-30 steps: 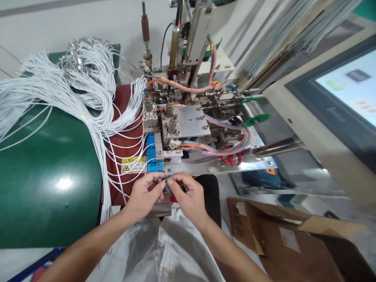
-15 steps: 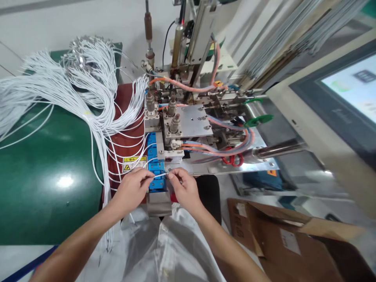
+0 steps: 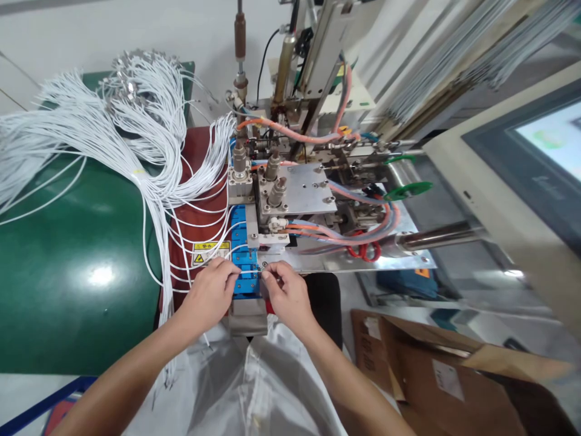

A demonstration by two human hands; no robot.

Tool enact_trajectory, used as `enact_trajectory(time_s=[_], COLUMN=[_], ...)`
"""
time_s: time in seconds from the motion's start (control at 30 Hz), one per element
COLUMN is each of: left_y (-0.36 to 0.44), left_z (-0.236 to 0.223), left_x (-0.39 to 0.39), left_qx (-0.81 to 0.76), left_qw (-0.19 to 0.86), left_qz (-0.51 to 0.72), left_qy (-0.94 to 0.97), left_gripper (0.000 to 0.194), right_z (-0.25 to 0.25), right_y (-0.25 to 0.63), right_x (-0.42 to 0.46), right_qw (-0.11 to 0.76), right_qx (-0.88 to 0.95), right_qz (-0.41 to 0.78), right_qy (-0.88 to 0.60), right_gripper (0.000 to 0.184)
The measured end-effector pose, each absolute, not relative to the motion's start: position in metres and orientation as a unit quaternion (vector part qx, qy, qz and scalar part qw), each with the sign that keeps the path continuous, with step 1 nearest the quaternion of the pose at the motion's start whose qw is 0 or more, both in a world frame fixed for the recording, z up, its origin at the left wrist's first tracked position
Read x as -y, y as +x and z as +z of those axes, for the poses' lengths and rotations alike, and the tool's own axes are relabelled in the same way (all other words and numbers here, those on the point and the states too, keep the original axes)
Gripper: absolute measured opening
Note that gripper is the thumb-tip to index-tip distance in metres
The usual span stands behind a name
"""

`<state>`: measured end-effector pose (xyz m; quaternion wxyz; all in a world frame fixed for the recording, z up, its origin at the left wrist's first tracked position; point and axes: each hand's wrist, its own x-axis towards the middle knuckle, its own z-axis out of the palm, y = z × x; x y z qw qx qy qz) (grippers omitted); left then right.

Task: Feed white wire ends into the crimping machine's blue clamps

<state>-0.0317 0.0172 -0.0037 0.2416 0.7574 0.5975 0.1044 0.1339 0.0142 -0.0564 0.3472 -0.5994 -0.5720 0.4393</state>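
Note:
My left hand [image 3: 209,295] and my right hand [image 3: 287,295] both pinch a thin white wire [image 3: 249,272], stretched between them across the blue slotted fixture [image 3: 244,261] at the front of a small metal machine [image 3: 295,194]. The left fingers grip the wire just left of the fixture, the right fingers just right of it. A big bundle of white wires [image 3: 113,133] lies on the green surface [image 3: 72,272] to the left, with several strands trailing toward the fixture.
A yellow warning label [image 3: 205,253] sits on the red panel left of the fixture. A touch screen [image 3: 544,157] stands at the right. An open cardboard box [image 3: 445,375] is low right. A clear plastic bag [image 3: 245,387] hangs below my hands.
Both hands have moved up from below the machine's edge to the blue fixture, and the wire now lies stretched across it. The view has shifted slightly.

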Motion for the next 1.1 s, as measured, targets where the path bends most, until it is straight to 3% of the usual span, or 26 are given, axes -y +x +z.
enact_trajectory(time_s=[0.2, 0.37, 0.5, 0.73, 1.1], left_y=[-0.032, -0.034, -0.036, -0.033, -0.036], left_z=[-0.003, -0.005, -0.01, -0.005, -0.01], left_x=[-0.02, -0.021, -0.016, -0.009, -0.012], left_qx=[-0.595, -0.584, -0.569, -0.531, -0.522], left_qw=[0.242, 0.243, 0.211, 0.067, 0.093], left_qz=[0.097, 0.108, 0.12, 0.077, 0.06], left_qy=[0.76, 0.767, 0.786, 0.841, 0.846], left_gripper=[0.016, 0.015, 0.017, 0.02, 0.025], right_z=[-0.061, -0.061, -0.071, -0.079, -0.077], right_y=[0.14, 0.138, 0.125, 0.12, 0.123], right_x=[-0.02, -0.026, -0.024, -0.021, -0.019], right_qw=[0.341, 0.321, 0.356, 0.398, 0.393], right_qx=[0.58, 0.675, 0.663, 0.63, 0.584], right_qz=[0.479, 0.376, 0.317, 0.332, 0.401], right_qy=[-0.564, -0.548, -0.577, -0.578, -0.586], right_gripper=[0.017, 0.03, 0.032, 0.033, 0.034])
